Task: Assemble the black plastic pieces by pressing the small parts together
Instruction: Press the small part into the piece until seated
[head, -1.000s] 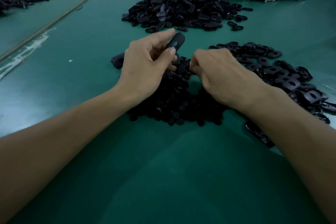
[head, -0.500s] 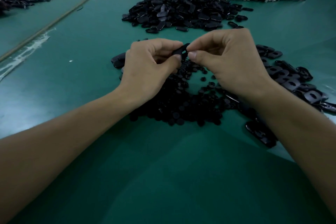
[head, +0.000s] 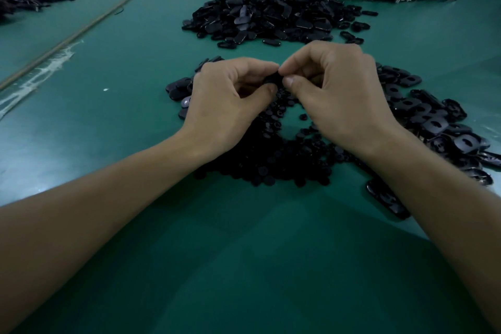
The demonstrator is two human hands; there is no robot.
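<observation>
Mid-frame, the left hand (head: 230, 100) and right hand (head: 336, 95) meet fingertip to fingertip, both pinching one black piece (head: 273, 79) above a heap of small parts (head: 271, 160) on the green table (head: 244, 266).

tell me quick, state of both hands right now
Left hand: closed, pinching the black plastic piece with thumb and fingers.
Right hand: closed, pinching the same piece from its other side.
</observation>
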